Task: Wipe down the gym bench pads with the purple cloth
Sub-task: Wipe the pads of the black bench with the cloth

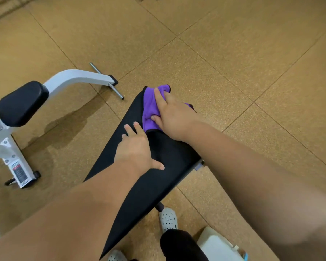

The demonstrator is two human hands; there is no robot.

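- The right hand [174, 117] is flat on top of the crumpled purple microfibre cloth [151, 108]. It's pressing down, not pinching.
- The right fingers [159, 95] look pretty much straight and only slightly apart. The thumb lies on the cloth's near side. The outer fingers go past the far side of the cloth, so can't tell how they sit.
- The cloth is right at the far, narrow end of the long black padded gym bench pad [158, 178], bunched a bit under the palm.
- The left hand [135, 149] is palm-down on the same pad, just on the near side of the cloth and not touching it.
- The left fingers [129, 129] are spread and straight, thumb stuck out to the right. It holds nothing and just rests on the pad.
- Off to the left there's a white-framed gym machine [77, 76] with its own small black cushion [22, 103].
- Everything stands on tan speckled rubber floor tiles [233, 53].
- A white perforated clog [168, 219] peeks out under the pad's near end, and a white container [215, 243] sits at the bottom right.
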